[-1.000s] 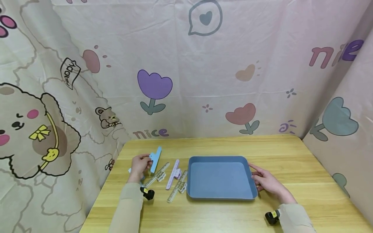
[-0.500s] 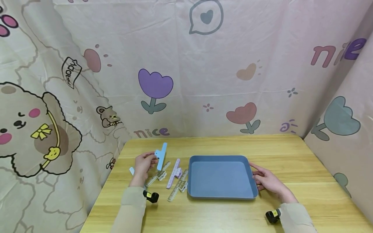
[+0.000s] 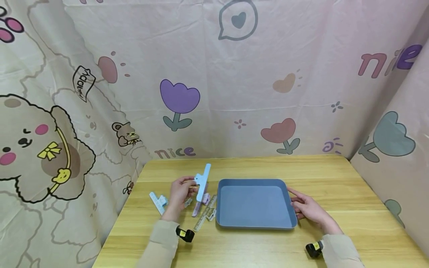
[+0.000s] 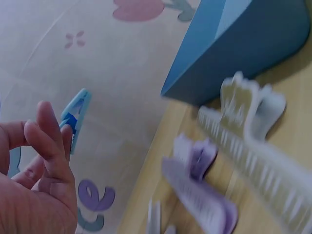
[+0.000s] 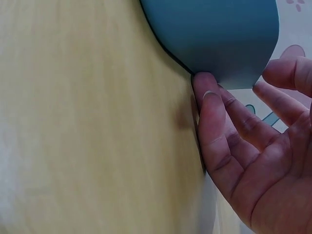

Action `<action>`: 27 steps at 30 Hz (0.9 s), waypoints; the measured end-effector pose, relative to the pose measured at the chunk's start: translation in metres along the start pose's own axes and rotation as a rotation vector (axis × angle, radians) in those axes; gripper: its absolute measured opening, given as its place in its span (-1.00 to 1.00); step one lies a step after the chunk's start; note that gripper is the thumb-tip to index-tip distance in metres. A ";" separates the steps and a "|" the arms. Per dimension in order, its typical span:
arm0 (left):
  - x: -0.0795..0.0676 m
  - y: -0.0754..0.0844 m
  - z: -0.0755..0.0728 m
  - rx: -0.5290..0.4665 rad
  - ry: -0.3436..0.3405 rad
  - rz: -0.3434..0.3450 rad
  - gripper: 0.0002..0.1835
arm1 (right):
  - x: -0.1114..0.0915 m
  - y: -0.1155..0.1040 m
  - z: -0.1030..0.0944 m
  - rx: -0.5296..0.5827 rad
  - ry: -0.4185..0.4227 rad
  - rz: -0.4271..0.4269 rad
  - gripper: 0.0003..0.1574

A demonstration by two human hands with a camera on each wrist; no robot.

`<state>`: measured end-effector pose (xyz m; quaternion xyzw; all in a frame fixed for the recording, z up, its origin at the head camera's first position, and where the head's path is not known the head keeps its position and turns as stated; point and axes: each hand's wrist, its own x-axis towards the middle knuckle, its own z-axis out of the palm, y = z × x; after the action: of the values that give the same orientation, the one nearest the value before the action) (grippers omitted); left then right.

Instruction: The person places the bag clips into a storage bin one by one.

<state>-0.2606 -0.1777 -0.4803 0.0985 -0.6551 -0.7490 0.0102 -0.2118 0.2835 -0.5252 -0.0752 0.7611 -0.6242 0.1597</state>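
My left hand point(image 3: 181, 191) pinches a light blue ruler clip point(image 3: 203, 182) by its handle, raised over the other clips. Its long bar stands out past the fingertips and overlaps a lilac ruler clip point(image 3: 196, 211) in the head view. The left wrist view shows the held clip point(image 4: 78, 114) end-on, partly behind the fingers. At the right side of a blue-grey tray point(image 3: 256, 225), my right hand point(image 3: 310, 209) rests its fingers against the outer wall. In the right wrist view these fingers point(image 5: 213, 114) are loosely bent at the tray's lower edge.
A clear ruler clip point(image 3: 202, 219) lies close to the tray's left side. Another clear clip point(image 3: 188, 202) is mostly hidden behind my left hand. A second light blue clip point(image 3: 157, 203) lies at the left of the wooden table point(image 3: 254, 249). A patterned curtain point(image 3: 221, 82) hangs behind.
My left hand has lifted the light blue clip and carried it right, towards the tray, uncovering the other light blue clip at the left. My right hand stays at the tray.
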 end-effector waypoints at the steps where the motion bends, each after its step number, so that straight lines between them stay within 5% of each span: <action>1: -0.002 -0.001 0.003 -0.007 -0.007 -0.004 -0.72 | 0.000 0.000 0.000 0.000 0.000 -0.001 -0.24; 14: -0.028 -0.010 0.047 -0.071 -0.124 -0.047 -0.71 | 0.001 0.002 0.001 -0.011 0.000 -0.006 -0.23; 27: -0.043 -0.020 0.085 -0.068 -0.153 -0.082 -0.64 | 0.000 0.002 0.001 0.002 0.001 -0.014 -0.22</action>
<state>-0.2299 -0.0850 -0.4835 0.0672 -0.6235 -0.7760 -0.0673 -0.2113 0.2832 -0.5269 -0.0801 0.7600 -0.6261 0.1549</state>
